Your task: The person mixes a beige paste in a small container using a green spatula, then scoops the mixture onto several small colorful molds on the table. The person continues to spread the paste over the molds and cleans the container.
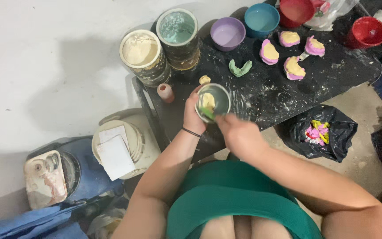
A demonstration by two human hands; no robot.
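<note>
My left hand (192, 116) gripped a small mixing cup (213, 101) at frame centre, fingers wrapped around its near wall, above the black table (279, 88). My right hand (239, 132) was closed on a green-tipped spatula (208, 114) set into the cup's yellowish paste. Four pink-and-yellow moulds (292, 53) lay upper right. Two open tins (160, 44) stood at upper centre-left. A black bag (319, 132) sat at the right.
</note>
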